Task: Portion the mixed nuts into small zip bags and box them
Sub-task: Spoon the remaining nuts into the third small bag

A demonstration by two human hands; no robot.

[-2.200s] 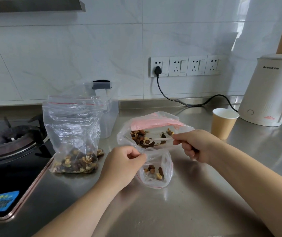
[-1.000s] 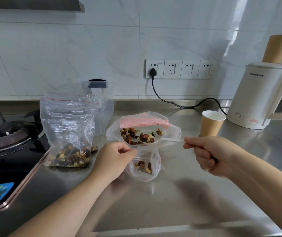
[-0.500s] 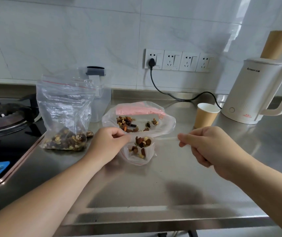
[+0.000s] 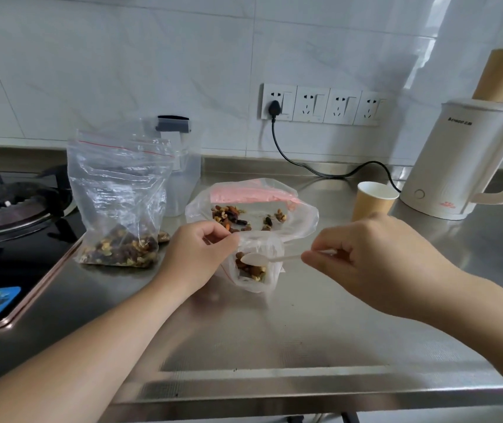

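While my left hand [image 4: 201,254] pinches the rim of the small zip bag [image 4: 256,267] to keep its mouth wide, my right hand [image 4: 375,257] has thumb and curled fingers closed on the handle of a white plastic spoon [image 4: 262,258]. Spoon bowl sits inside the small zip bag's mouth, over the nuts [image 4: 251,270] already in there. Small zip bag stands on the steel desk [image 4: 274,331]. Just behind the small zip bag lies a wider open bag [image 4: 299,215] with a pink strip at its far edge, loose mixed nuts [image 4: 228,218] scattered in it. Left of the small zip bag, a big zip bag [image 4: 119,203] stands upright, nuts at its bottom, red line near its top. Behind that one, a clear plastic box [image 4: 183,178] with a grey clip. Farther left, gas stove [image 4: 9,209]. Right and behind the small zip bag, a paper cup [image 4: 372,199], then a white kettle [image 4: 469,160], its cord plugged into the wall sockets [image 4: 320,105].
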